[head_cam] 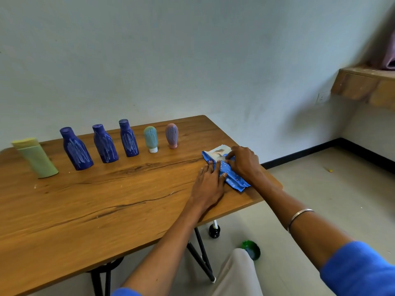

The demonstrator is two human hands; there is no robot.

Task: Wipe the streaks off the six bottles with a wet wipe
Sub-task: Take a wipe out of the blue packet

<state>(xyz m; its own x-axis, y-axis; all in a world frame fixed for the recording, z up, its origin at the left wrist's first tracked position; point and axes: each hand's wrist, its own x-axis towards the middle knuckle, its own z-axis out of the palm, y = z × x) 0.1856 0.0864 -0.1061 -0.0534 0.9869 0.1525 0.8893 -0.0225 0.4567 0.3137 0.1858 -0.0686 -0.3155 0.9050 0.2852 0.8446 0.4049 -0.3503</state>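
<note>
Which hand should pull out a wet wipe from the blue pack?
Probably the right hand. Its fingertips curl at the top of the wet wipe pack, near its middle, while the left hand lies flat on the pack's left side, holding it down on the table.

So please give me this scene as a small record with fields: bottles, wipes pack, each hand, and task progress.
bottles: six in a row on the wooden table; yellow-green bottle, three dark blue bottles, teal tube, pink tube; pale streaks show on the blue bottles and tubes
wipes pack: blue wet wipes pack, flat near the table's right edge
left hand: fingers flat on the pack
right hand: fingers curled at the pack's top
progress: no wipe visible yet
</note>
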